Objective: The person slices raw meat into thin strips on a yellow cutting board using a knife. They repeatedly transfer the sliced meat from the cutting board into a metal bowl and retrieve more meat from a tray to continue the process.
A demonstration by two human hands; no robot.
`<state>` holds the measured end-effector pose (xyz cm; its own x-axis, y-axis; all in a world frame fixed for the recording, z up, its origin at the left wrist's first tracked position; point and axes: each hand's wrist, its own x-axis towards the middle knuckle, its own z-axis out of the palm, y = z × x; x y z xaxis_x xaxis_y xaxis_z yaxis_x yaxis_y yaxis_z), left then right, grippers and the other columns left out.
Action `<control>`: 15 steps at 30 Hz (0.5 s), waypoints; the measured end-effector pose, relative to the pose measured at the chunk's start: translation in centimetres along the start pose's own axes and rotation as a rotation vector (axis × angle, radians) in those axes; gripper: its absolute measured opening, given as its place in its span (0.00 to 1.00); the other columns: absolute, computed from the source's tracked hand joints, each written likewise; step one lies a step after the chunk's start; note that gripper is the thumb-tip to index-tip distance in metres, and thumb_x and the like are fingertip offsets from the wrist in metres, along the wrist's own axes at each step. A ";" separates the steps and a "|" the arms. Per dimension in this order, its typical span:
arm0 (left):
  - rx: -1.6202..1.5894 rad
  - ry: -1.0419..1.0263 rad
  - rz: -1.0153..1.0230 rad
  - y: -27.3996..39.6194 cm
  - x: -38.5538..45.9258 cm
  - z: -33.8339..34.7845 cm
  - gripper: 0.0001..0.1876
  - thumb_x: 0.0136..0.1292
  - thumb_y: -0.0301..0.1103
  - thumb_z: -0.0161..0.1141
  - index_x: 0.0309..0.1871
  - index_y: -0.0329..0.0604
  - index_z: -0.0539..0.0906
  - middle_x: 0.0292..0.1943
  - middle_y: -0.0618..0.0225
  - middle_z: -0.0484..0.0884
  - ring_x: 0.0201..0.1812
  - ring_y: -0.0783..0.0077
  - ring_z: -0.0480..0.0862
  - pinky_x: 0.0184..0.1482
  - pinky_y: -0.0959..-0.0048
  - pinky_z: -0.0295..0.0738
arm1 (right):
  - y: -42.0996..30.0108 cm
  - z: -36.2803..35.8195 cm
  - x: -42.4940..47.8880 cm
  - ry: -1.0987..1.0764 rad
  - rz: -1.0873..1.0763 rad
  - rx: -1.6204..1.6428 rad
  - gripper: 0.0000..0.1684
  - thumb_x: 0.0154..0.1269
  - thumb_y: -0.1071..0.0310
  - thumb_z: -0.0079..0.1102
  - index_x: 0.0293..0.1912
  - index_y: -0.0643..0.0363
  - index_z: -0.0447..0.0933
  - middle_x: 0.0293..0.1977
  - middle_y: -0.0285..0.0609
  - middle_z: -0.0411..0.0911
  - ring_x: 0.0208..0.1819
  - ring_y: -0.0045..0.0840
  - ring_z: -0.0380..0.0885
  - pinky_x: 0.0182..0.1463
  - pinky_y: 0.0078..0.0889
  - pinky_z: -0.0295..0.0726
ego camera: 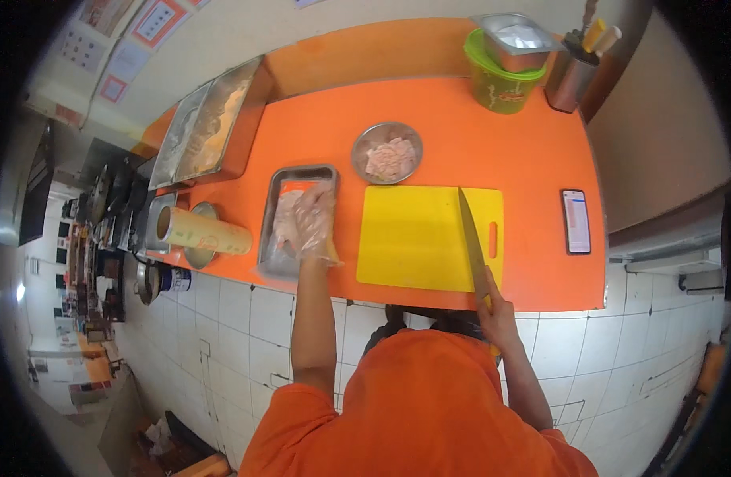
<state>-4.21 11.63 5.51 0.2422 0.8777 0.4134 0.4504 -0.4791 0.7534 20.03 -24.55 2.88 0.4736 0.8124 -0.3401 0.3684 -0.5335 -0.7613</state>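
My left hand (314, 223), in a clear plastic glove, reaches into a grey metal tray (333, 173) and rests on pale raw meat (286, 217) in a plastic bag; whether its fingers grip anything is hidden. My right hand (495, 313) is closed around the yellow handle of a long kitchen knife (474, 244). The blade lies over the right part of a yellow cutting board (413, 238), its tip pointing away from me. Beyond the board stands a round metal bowl (357, 156) with small pieces of pale meat (391, 160).
At the left stand deep metal containers (246, 125) and a roll of plastic film (207, 231). A phone (576, 222) lies on the orange table (544, 161) at the right. A green bucket (499, 86) and a knife holder (571, 80) stand at the back right.
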 end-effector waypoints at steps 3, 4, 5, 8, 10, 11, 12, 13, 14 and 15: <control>0.220 0.160 -0.033 -3.9 -3.0 -6.3 0.15 0.65 0.40 0.67 0.48 0.41 0.91 0.35 0.63 0.90 0.37 0.69 0.88 0.41 0.66 0.80 | -0.2 0.9 0.5 0.019 -0.083 0.008 0.43 0.74 0.74 0.55 0.83 0.46 0.55 0.25 0.55 0.80 0.21 0.37 0.78 0.31 0.38 0.77; 0.331 0.001 -0.162 -6.0 -3.8 -8.7 0.14 0.65 0.40 0.67 0.47 0.42 0.92 0.35 0.62 0.91 0.37 0.69 0.88 0.41 0.66 0.80 | -0.6 1.3 0.8 -0.001 -0.109 0.009 0.44 0.74 0.74 0.56 0.83 0.46 0.55 0.27 0.57 0.81 0.22 0.37 0.79 0.32 0.38 0.78; 0.435 -0.160 -0.294 -8.8 -4.5 -10.8 0.14 0.64 0.41 0.68 0.46 0.42 0.92 0.35 0.62 0.91 0.38 0.69 0.89 0.42 0.66 0.80 | -1.0 1.7 1.0 -0.021 -0.134 0.010 0.44 0.73 0.75 0.56 0.83 0.46 0.55 0.29 0.58 0.83 0.23 0.38 0.80 0.32 0.38 0.78; 0.342 -0.317 -0.511 -10.8 -6.4 -11.3 0.14 0.63 0.42 0.68 0.43 0.43 0.93 0.33 0.59 0.91 0.38 0.64 0.89 0.42 0.65 0.81 | -0.6 4.1 2.8 0.150 -0.496 -0.080 0.44 0.73 0.75 0.56 0.83 0.46 0.55 0.40 0.63 0.85 0.28 0.40 0.82 0.36 0.38 0.80; 0.253 -0.330 -0.593 -9.7 -6.6 -10.2 0.14 0.63 0.43 0.67 0.42 0.42 0.93 0.34 0.55 0.90 0.38 0.58 0.90 0.43 0.63 0.82 | -1.6 4.8 3.0 0.045 -0.421 -0.041 0.44 0.73 0.75 0.57 0.83 0.47 0.56 0.48 0.65 0.85 0.32 0.42 0.85 0.40 0.39 0.81; 0.256 -0.359 -0.632 -7.5 -5.5 -9.6 0.15 0.63 0.44 0.67 0.42 0.42 0.93 0.35 0.53 0.90 0.38 0.54 0.89 0.44 0.62 0.82 | -2.3 4.8 2.7 -0.047 -0.307 -0.007 0.43 0.73 0.75 0.57 0.83 0.47 0.56 0.52 0.67 0.84 0.35 0.44 0.86 0.41 0.39 0.82; 0.267 -0.374 -0.677 -6.2 -5.0 -9.9 0.16 0.63 0.45 0.67 0.43 0.42 0.92 0.37 0.51 0.90 0.39 0.50 0.89 0.45 0.61 0.83 | -3.4 4.8 2.6 -0.094 -0.275 -0.011 0.43 0.73 0.74 0.57 0.83 0.48 0.56 0.51 0.66 0.84 0.37 0.45 0.87 0.42 0.39 0.82; 0.394 -0.345 -0.475 -7.3 -5.2 -9.7 0.17 0.63 0.47 0.67 0.43 0.42 0.92 0.39 0.50 0.90 0.40 0.48 0.89 0.46 0.59 0.83 | -4.6 4.8 2.4 -0.139 -0.241 -0.015 0.43 0.73 0.74 0.58 0.83 0.48 0.56 0.51 0.66 0.84 0.39 0.47 0.87 0.43 0.40 0.83; 0.518 -0.314 -0.271 -9.1 -5.6 -9.1 0.19 0.63 0.49 0.68 0.44 0.41 0.91 0.40 0.49 0.89 0.41 0.46 0.88 0.47 0.57 0.83 | -5.5 4.9 2.2 -0.182 -0.206 -0.018 0.43 0.73 0.74 0.58 0.83 0.48 0.56 0.51 0.66 0.84 0.40 0.49 0.88 0.44 0.40 0.83; 0.632 -0.290 -0.058 -9.2 -5.5 -8.4 0.20 0.63 0.50 0.68 0.44 0.40 0.90 0.42 0.47 0.89 0.43 0.43 0.88 0.49 0.55 0.83 | -5.6 5.0 2.2 -0.182 -0.219 -0.034 0.43 0.73 0.73 0.58 0.83 0.48 0.56 0.50 0.66 0.85 0.40 0.49 0.88 0.43 0.40 0.83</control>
<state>-16.95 11.20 0.61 0.3828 0.9095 0.1618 0.8620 -0.4147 0.2915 15.00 -18.65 3.60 0.2299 0.9363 -0.2655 0.4745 -0.3460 -0.8094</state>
